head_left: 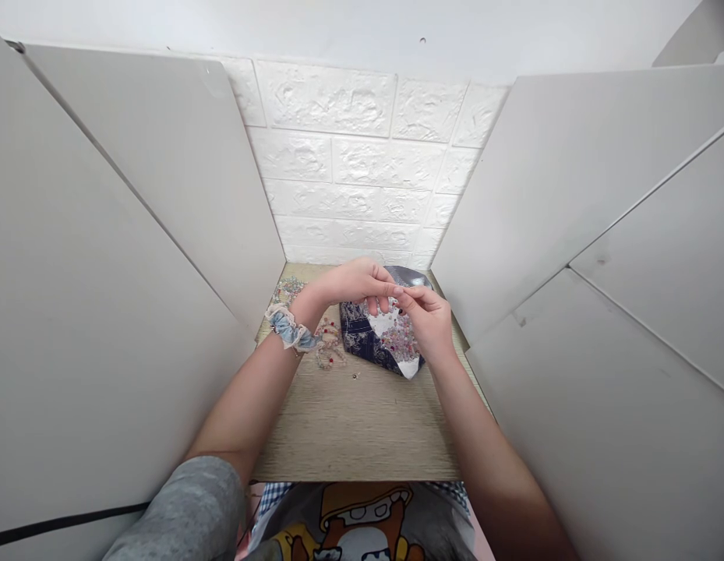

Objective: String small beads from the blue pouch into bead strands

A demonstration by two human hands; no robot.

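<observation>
My left hand [362, 282] and my right hand [430, 319] meet fingertip to fingertip above a dark blue patterned tray [362, 335] that holds several small colourful beads [397, 336]. Both hands have their fingers pinched together on something too small to make out. A light blue scrunchie [291, 327] sits on my left wrist. Finished bead strands [330, 347] lie on the wooden table [362, 421] just left of the tray, under my left wrist. More beaded pieces [288, 290] lie at the far left corner.
White panels [133, 296] wall in the narrow table on the left and right [572, 257]. A white brick-pattern wall [362, 171] closes the back. A tiny loose bead [355, 376] lies on the table before the tray.
</observation>
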